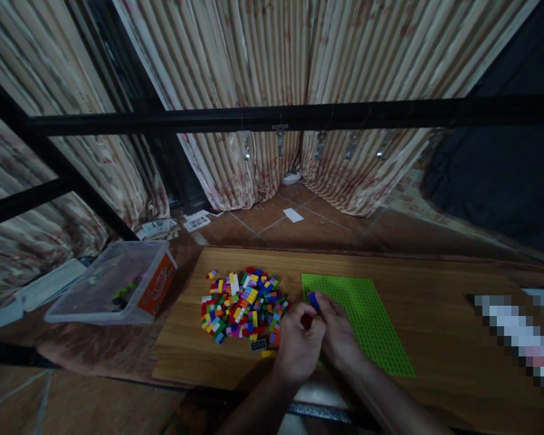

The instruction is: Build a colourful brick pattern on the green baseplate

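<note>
While my two hands came together at the near edge of the green baseplate's left side, my left hand [299, 338] was closed, its fingers curled around a red brick [306, 320] that showed only in part. My right hand [338, 329], pressed up beside it, pinched a blue brick [314, 300] at its fingertips; whether the two bricks touched, I could not tell. The green baseplate [374, 323] lay flat on the wooden worktop [448, 320], partly behind my right hand and forearm. To the left of my hands spread a loose pile of mixed-colour bricks [242, 305]. A black brick [258, 345] lay at the pile's near edge, and a yellow piece [268, 353] sat just beside my left hand, partly hidden by it. Farther left, off the worktop, stood a clear plastic box [84, 316] with an orange label [158, 284].
</note>
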Demonstrator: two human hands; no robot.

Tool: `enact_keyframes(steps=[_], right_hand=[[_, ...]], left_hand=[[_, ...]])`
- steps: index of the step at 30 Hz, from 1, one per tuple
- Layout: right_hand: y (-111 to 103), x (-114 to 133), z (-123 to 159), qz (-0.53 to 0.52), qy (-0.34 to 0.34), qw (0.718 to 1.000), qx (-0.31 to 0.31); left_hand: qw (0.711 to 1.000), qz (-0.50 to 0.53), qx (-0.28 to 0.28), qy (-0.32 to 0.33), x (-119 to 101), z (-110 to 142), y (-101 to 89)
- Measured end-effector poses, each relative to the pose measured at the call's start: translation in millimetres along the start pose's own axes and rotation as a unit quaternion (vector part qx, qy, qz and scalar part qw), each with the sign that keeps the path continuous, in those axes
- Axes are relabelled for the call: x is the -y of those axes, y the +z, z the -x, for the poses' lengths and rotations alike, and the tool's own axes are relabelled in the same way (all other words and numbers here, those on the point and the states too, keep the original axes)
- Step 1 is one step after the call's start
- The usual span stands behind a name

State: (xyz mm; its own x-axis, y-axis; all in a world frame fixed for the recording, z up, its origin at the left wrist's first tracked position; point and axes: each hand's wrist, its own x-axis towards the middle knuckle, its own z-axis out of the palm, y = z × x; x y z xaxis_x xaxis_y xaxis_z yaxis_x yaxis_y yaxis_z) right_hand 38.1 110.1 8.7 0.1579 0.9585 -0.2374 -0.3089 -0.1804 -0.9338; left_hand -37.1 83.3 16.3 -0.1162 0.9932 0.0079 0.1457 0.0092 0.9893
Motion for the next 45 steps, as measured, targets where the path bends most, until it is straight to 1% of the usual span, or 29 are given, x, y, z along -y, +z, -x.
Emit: enact_keyframes(steps=[3, 5, 7, 10, 13, 15, 18, 20, 22, 24, 28, 30, 35, 40, 42, 45], right_hand=[[0.3, 0.8, 0.7, 0.008, 0.013, 1.0, -0.026], [0.7, 2.1, -0.3, -0.009, 0.033, 0.999, -0.04], [0.7, 3.7, -1.7, -0.026, 0.042, 0.998, -0.035], [-0.4, 4.1, -3.7, -0.022, 0.019, 0.999, -0.023], [-2.1, 2.1, -5.3, 0.023, -0.012, 0.999, -0.035], [-2.6, 1.5, -5.7, 0.062, -0.035, 0.997, -0.04], [-1.9, 4.1, -5.2, 0.129, -0.061, 0.989, -0.035], [-1.3, 7.1, -4.8, 0.175, -0.091, 0.98, -0.025], [-1.3, 9.5, -5.2, 0.203, -0.124, 0.971, -0.016], [-2.0, 10.4, -6.5, 0.211, -0.137, 0.968, -0.015], [-4.1, 9.3, -9.5, 0.21, -0.127, 0.969, -0.018], [-5.4, 9.7, -10.1, 0.221, -0.124, 0.967, -0.024], [-9.6, 13.6, -10.5, 0.256, -0.108, 0.96, -0.033], [-10.3, 14.9, -9.1, 0.263, -0.086, 0.961, -0.029], [-8.8, 15.5, -8.2, 0.243, -0.08, 0.966, -0.032], [-7.5, 18.9, -9.6, 0.172, -0.091, 0.98, -0.041]], left_hand=[[0.998, 0.06, -0.005, -0.015, 3.8, 1.6, 3.8], [0.991, 0.124, -0.01, -0.051, 4.5, 1.8, 6.5], [0.976, 0.193, -0.026, -0.102, 4.3, 1.3, 9.0], [0.95, 0.264, -0.06, -0.155, 4.6, 0.0, 11.5], [0.937, 0.299, -0.062, -0.171, 6.1, -1.3, 12.4], [0.936, 0.305, -0.056, -0.169, 6.5, -2.1, 12.1], [0.944, 0.286, -0.04, -0.158, 5.9, -3.5, 10.5], [0.95, 0.275, -0.025, -0.146, 6.3, -4.8, 9.4], [0.949, 0.281, -0.013, -0.142, 8.2, -5.9, 9.1], [0.942, 0.3, -0.011, -0.148, 10.8, -6.5, 9.7], [0.92, 0.35, -0.034, -0.175, 11.2, -4.9, 11.9], [0.913, 0.359, -0.031, -0.19, 8.6, -3.1, 12.5], [0.922, 0.333, 0.008, -0.197, 2.4, 0.3, 13.0], [0.931, 0.306, 0.026, -0.197, -0.4, -0.9, 12.8], [0.934, 0.299, 0.024, -0.194, -1.4, -1.6, 12.7], [0.931, 0.311, 0.006, -0.19, -2.5, -2.7, 11.4]])
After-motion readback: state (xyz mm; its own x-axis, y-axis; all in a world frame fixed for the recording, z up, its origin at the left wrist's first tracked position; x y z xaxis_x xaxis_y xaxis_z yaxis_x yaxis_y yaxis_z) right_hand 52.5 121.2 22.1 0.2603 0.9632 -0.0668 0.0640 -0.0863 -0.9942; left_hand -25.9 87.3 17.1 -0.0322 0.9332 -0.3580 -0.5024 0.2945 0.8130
